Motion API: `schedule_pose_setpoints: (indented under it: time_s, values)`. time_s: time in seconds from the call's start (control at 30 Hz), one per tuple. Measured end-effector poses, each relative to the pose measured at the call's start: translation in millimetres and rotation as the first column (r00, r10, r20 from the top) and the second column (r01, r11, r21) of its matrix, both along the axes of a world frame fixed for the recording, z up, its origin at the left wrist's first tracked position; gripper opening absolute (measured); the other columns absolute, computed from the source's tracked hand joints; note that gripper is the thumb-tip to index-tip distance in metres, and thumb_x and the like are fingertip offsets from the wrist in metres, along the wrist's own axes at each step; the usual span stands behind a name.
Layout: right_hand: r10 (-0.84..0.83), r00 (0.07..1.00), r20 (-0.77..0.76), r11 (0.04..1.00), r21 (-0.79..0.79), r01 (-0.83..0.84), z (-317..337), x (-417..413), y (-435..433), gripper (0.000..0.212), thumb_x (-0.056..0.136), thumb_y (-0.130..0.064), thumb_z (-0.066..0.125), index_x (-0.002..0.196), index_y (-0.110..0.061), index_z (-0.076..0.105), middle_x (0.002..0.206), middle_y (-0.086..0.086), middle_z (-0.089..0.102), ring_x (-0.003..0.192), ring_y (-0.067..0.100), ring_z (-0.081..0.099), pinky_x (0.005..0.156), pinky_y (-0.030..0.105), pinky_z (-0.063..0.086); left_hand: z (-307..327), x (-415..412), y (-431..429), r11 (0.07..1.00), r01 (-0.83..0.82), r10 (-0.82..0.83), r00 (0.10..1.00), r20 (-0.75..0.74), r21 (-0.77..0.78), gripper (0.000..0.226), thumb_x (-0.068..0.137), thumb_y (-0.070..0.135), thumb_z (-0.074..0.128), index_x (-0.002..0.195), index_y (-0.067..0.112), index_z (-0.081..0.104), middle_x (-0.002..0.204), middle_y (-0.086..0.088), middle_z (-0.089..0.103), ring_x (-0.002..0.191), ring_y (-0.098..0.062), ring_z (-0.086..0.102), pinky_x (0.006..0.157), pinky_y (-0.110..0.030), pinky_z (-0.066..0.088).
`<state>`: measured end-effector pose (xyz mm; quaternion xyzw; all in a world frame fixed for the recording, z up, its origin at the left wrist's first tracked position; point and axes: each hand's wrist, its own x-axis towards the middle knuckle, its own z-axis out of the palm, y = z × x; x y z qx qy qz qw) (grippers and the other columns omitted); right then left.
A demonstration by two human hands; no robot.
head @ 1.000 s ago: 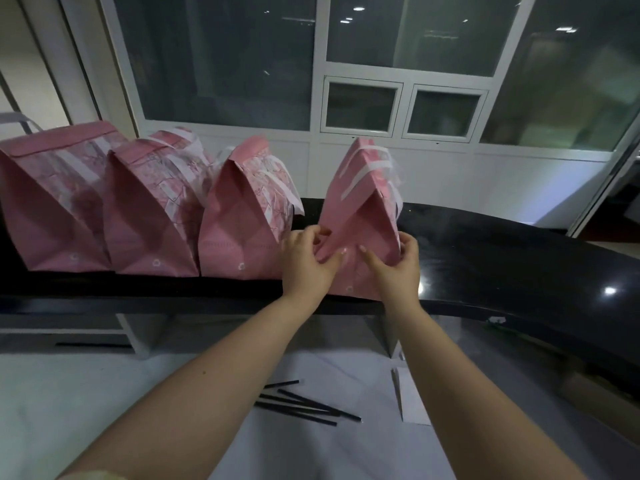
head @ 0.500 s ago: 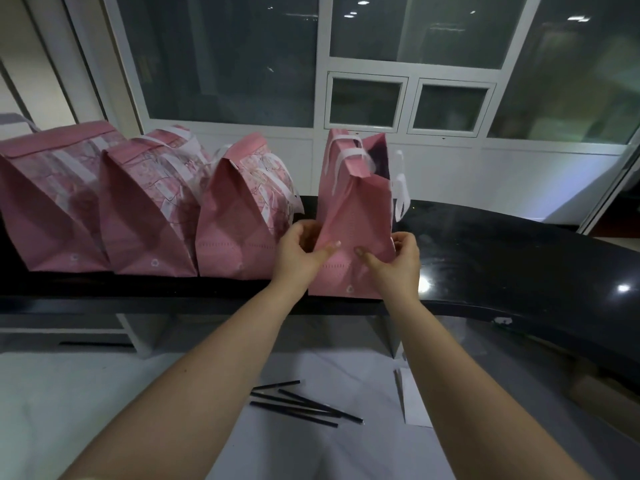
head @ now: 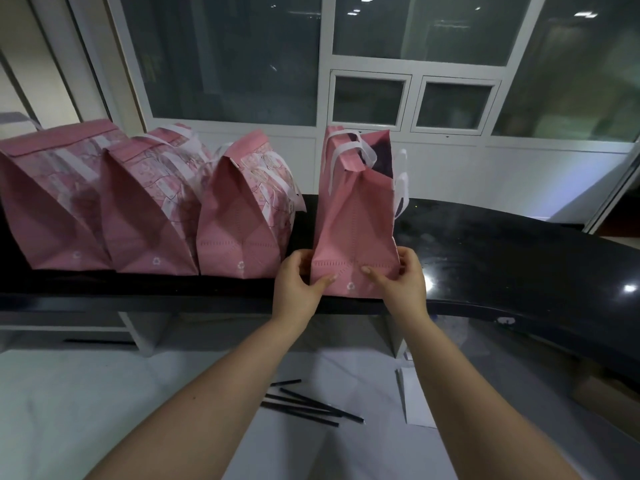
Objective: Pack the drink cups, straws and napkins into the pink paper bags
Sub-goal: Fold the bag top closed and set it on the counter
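Note:
A pink paper bag (head: 356, 220) with white handles stands upright on the black counter (head: 502, 244), its top open. My left hand (head: 299, 284) pinches its lower left corner and my right hand (head: 401, 282) pinches its lower right corner, thumbs on the front face. Three more pink bags (head: 239, 216) stand in a row to its left, their tops folded over. Several black straws (head: 308, 405) lie on the white surface below, between my forearms. White paper (head: 415, 396), perhaps napkins, lies beside them. No drink cups show.
The black counter curves away to the right with bare glossy surface. Behind it is a white wall and dark windows (head: 370, 102). A white lower table (head: 69, 393) fills the foreground. A brown box (head: 609, 400) sits at the lower right.
The bag has been opened from a flattened, peaked shape into an upright box shape. Both hands slid down from its middle to its bottom corners.

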<state>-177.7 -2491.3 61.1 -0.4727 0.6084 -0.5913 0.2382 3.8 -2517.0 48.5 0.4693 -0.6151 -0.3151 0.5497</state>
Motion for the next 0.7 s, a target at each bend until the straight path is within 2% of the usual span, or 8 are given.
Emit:
schedule_pose_setpoints:
  time_s: [0.17, 0.4, 0.5, 0.6, 0.7]
  values:
    - [0.002, 1.000, 0.026, 1.000, -0.013, -0.001, 3, 6, 1, 0.048, 0.069, -0.032, 0.086, 0.095, -0.048, 0.048, 0.108, -0.012, 0.060, 0.092, 0.002, 0.061, 0.061, 0.014, 0.051, 1, 3, -1, 1.000, -0.015, 0.015, 1.000, -0.004, 0.008, 0.049, 0.072, 0.025, 0.085, 0.108, 0.034, 0.055, 0.104, 0.013, 0.063, 0.091, 0.006, 0.060, 0.074, -0.012, 0.050]
    - [0.060, 0.998, 0.002, 0.998, -0.007, -0.060, 7, 13, 2, 0.034, 0.081, -0.029, 0.076, 0.096, -0.046, 0.051, 0.099, -0.019, 0.063, 0.085, -0.010, 0.060, 0.060, 0.012, 0.050, -1, 9, -1, 0.998, -0.054, 0.054, 0.998, 0.042, -0.010, 0.040, 0.078, 0.021, 0.079, 0.113, 0.027, 0.059, 0.099, 0.019, 0.063, 0.089, 0.009, 0.059, 0.073, -0.010, 0.048]
    - [0.043, 0.999, -0.033, 0.999, -0.031, -0.044, 6, 14, 6, 0.020, 0.088, -0.034, 0.068, 0.096, -0.045, 0.053, 0.099, -0.017, 0.063, 0.083, -0.005, 0.061, 0.063, 0.014, 0.047, 2, 14, -2, 0.997, -0.073, 0.073, 0.997, 0.023, -0.021, 0.040, 0.082, 0.020, 0.076, 0.116, 0.027, 0.058, 0.097, 0.023, 0.061, 0.090, 0.016, 0.056, 0.070, -0.003, 0.045]
    - [0.003, 0.998, -0.058, 0.998, -0.070, -0.007, 3, 18, 10, 0.017, 0.088, -0.033, 0.065, 0.090, -0.044, 0.053, 0.094, -0.015, 0.063, 0.080, -0.003, 0.059, 0.064, 0.016, 0.045, 9, 16, -5, 0.998, -0.060, 0.060, 0.998, 0.019, -0.005, 0.040, 0.083, 0.015, 0.074, 0.118, 0.024, 0.057, 0.094, 0.026, 0.057, 0.086, 0.023, 0.052, 0.068, 0.003, 0.041]
    - [0.014, 0.997, -0.074, 0.996, -0.085, -0.020, 0, 21, 14, 0.017, 0.088, -0.032, 0.066, 0.091, -0.044, 0.054, 0.095, -0.012, 0.062, 0.081, 0.003, 0.059, 0.066, 0.019, 0.047, 18, 18, -6, 0.999, -0.027, 0.026, 0.999, 0.030, 0.024, 0.043, 0.082, 0.015, 0.074, 0.115, 0.031, 0.052, 0.094, 0.028, 0.055, 0.084, 0.018, 0.054, 0.066, 0.002, 0.042]
